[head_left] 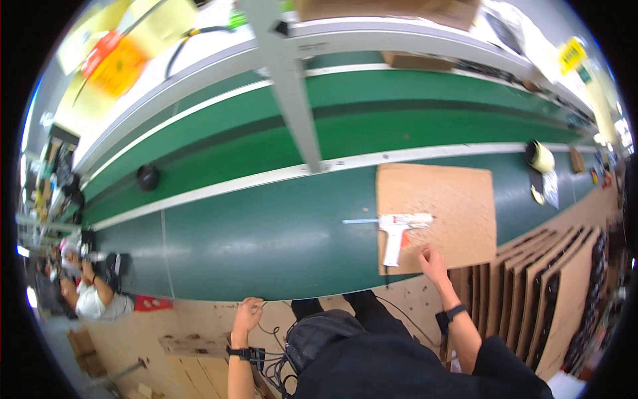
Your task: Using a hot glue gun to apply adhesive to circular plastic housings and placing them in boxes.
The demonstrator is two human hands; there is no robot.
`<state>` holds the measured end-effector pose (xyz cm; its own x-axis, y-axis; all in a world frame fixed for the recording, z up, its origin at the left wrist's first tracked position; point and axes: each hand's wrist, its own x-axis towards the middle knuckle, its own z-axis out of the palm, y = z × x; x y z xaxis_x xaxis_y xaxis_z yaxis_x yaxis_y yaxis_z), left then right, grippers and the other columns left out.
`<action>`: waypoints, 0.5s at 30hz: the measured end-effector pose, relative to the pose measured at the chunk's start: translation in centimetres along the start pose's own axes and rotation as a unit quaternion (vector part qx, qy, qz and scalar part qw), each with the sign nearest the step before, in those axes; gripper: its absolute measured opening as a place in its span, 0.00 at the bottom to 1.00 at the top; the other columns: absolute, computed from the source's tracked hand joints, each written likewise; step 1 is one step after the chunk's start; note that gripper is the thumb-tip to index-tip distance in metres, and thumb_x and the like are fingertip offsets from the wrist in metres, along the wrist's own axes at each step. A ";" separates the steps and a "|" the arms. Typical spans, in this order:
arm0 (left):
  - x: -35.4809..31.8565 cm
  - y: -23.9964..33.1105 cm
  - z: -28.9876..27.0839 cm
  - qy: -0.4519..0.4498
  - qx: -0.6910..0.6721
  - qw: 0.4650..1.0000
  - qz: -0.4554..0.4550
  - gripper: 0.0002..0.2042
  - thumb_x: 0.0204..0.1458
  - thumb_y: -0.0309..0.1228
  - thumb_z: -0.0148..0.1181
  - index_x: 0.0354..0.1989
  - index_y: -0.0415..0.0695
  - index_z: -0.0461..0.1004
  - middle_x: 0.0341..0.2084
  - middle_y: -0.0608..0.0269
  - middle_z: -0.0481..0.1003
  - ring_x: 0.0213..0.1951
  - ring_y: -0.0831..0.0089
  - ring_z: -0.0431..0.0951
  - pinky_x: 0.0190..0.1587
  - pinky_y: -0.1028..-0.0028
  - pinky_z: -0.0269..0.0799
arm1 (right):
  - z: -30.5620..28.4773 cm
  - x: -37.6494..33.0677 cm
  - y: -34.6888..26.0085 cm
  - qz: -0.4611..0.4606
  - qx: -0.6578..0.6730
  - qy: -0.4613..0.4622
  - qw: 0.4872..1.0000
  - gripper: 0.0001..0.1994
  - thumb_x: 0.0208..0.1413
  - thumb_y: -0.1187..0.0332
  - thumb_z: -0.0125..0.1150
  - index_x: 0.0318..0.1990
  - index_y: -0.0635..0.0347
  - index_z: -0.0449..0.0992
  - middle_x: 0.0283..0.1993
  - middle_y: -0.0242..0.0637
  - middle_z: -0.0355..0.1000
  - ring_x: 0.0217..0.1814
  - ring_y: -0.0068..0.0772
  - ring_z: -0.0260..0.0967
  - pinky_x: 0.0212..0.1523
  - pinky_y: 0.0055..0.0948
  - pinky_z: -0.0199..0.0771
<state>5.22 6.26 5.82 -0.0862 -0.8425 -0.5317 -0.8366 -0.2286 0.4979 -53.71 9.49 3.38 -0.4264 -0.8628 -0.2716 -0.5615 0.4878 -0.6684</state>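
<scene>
- White plastic glue gun [397, 229] lies on the flat brown cardboard sheet [452, 199] on the green counter [266, 246]; just left of the right hand [432, 261], fingers loosely spread on the sheet
- Left hand [247, 316] pinches a thin dark cable [269, 329] at the counter's near edge; well apart from the gun

A dark green workbench [266, 239] with white edge strips fills the centre. At three o'clock lies a plain tan cardboard sheet [458, 199]; on it rests a white glue gun [399, 229] with an orange trigger and a pale blue stick. At two o'clock stands a yellowish tape roll [539, 157]. At nine o'clock sits a round black object [147, 177].
</scene>
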 end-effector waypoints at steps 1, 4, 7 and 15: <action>0.5 0.4 -1.3 -0.056 -0.049 0.996 -0.054 0.16 0.49 0.29 0.59 0.47 0.43 0.78 0.44 0.48 0.79 0.46 0.56 0.80 0.52 0.63 0.74 | 0.5 -0.4 -2.0 -0.018 0.003 -0.016 1.000 0.16 0.51 0.59 0.63 0.39 0.64 0.77 0.25 0.46 0.76 0.26 0.41 0.74 0.31 0.39 0.73; 2.8 -1.4 -5.4 -0.089 -0.012 0.996 0.016 0.16 0.51 0.30 0.56 0.48 0.42 0.77 0.36 0.53 0.82 0.37 0.62 0.82 0.44 0.67 0.77 | 3.6 -0.6 -4.9 0.072 0.083 -0.045 0.993 0.31 0.50 0.62 0.65 0.62 0.60 0.64 0.46 0.53 0.75 0.41 0.47 0.75 0.43 0.39 0.74; 5.1 -5.0 -10.1 -0.081 -0.069 0.994 -0.031 0.16 0.51 0.30 0.56 0.48 0.40 0.77 0.35 0.54 0.82 0.36 0.66 0.82 0.41 0.69 0.77 | 7.2 0.4 -3.8 -0.003 -0.001 0.018 1.000 0.45 0.46 0.63 0.68 0.69 0.64 0.49 0.63 0.60 0.61 0.62 0.57 0.62 0.60 0.41 0.64; 14.9 -15.8 -22.2 0.183 0.028 0.981 -0.064 0.15 0.49 0.33 0.56 0.45 0.44 0.79 0.30 0.49 0.81 0.38 0.55 0.82 0.43 0.62 0.76 | 9.9 0.9 -5.5 0.131 -0.118 0.089 0.980 0.47 0.41 0.66 0.70 0.69 0.65 0.49 0.61 0.60 0.63 0.63 0.57 0.63 0.61 0.43 0.64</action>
<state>29.17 -13.53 5.21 0.2118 -0.9298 -0.3009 -0.8575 -0.3245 0.3993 -43.98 4.74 -0.06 -0.6826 -0.6775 -0.2739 -0.5561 0.7247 -0.4069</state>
